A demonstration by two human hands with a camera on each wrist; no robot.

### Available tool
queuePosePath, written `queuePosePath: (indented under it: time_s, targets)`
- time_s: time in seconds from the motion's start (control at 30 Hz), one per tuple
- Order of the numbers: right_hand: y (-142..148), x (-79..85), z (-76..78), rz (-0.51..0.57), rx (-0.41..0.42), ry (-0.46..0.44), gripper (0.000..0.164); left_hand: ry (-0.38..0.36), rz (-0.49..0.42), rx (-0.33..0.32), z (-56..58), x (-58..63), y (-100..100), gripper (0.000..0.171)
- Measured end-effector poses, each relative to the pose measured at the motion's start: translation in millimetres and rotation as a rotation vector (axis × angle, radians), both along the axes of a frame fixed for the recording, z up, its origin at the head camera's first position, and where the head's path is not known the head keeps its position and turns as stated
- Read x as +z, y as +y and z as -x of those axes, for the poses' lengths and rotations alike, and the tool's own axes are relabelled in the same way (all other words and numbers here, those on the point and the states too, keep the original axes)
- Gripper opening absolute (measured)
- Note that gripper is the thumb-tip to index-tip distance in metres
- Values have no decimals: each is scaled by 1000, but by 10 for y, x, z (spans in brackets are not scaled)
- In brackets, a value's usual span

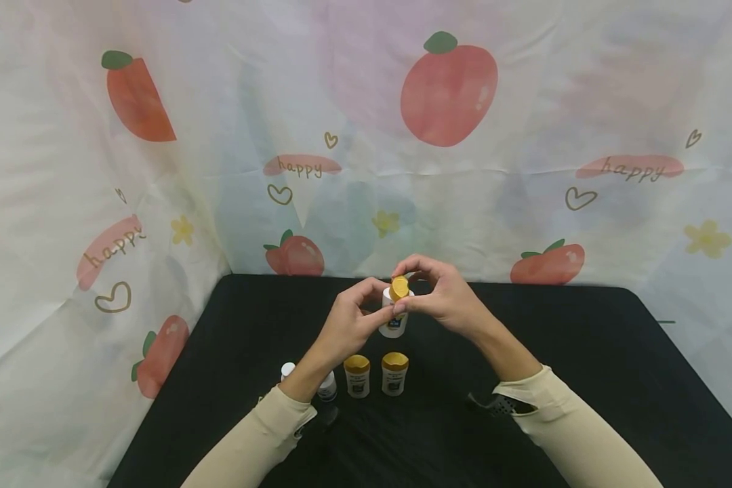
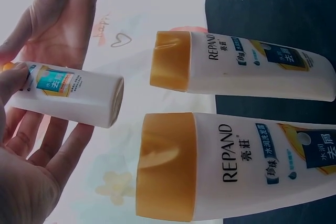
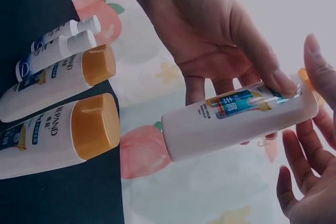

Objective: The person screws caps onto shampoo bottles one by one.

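A white shampoo bottle [image 1: 393, 331] with a gold cap [image 1: 399, 289] is held up above the black table between both hands. My left hand [image 1: 349, 324] grips the bottle's body near its top, the thumb across the front in the right wrist view. With thumb and fingers, my right hand [image 1: 448, 298] pinches the cap, which leans at an angle to the body in the head view. The bottle's blue and yellow label [image 3: 239, 103] faces the wrist cameras. Below the hands stand two more gold-capped shampoo bottles [image 1: 357, 376] [image 1: 394, 374], upright side by side.
Two slim white-capped bottles [image 3: 58, 51] [image 3: 52, 32] stand left of the gold-capped ones, partly behind my left forearm in the head view. The black table [image 1: 561, 359] reaches back to a printed cloth backdrop [image 1: 366, 135], which also runs along the left.
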State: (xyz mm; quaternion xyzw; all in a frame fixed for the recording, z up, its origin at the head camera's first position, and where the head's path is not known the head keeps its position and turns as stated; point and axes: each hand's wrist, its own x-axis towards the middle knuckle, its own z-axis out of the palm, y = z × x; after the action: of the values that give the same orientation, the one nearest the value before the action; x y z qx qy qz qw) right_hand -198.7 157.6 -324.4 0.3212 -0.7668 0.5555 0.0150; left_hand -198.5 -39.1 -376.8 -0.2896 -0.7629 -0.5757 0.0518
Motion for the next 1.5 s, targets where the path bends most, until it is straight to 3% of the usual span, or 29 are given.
queuePosePath:
  time_s: [0.27, 0.4, 0.5, 0.77, 1.0, 1.17, 1.27, 1.5]
  targets:
    - [-36, 39, -67, -6, -52, -9, 34, 13, 5, 32, -185, 231, 27, 18]
    - [-51, 38, -89, -7, -82, -1, 35, 21, 1, 45, -220, 271, 32, 18]
    - [-67, 40, -105, -12, -110, 11, 34, 10, -4, 58, -211, 257, 40, 18]
    - [-104, 65, -136, -40, -148, 15, 36, 18, -18, 65, -36, 12, 42, 20]
    - [44, -38, -1, -41, -15, 4, 35, 15, -64, 25, -7, -19, -30, 21]
    - [132, -137, 113, -17, 70, 43, 38, 17, -76, 4, -2, -20, -45, 22]
    - [140, -152, 125, -18, 63, 80, 35, 10, -71, 8, -7, -21, -35, 23]
    - [140, -158, 105, -13, 8, 68, 32, 15, -56, 21, -28, -14, -19, 25]
